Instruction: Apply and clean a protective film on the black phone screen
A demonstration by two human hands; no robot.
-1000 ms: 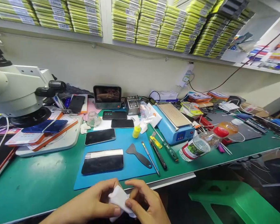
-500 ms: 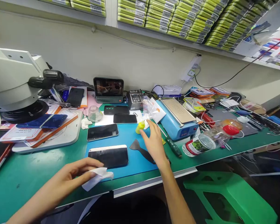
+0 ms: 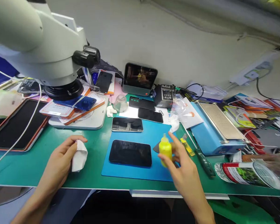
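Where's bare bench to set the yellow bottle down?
Bare green bench lies between the dark tablet and the blue mat, by the left hand. Right of the mat, tools and a lying jar crowd it.

Both hands (image 3: 60,158) and forearms are bare, with no sleeves.

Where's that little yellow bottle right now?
The yellow bottle is held upright in the right hand, over the right edge of the blue mat, just right of the black phone lying there.
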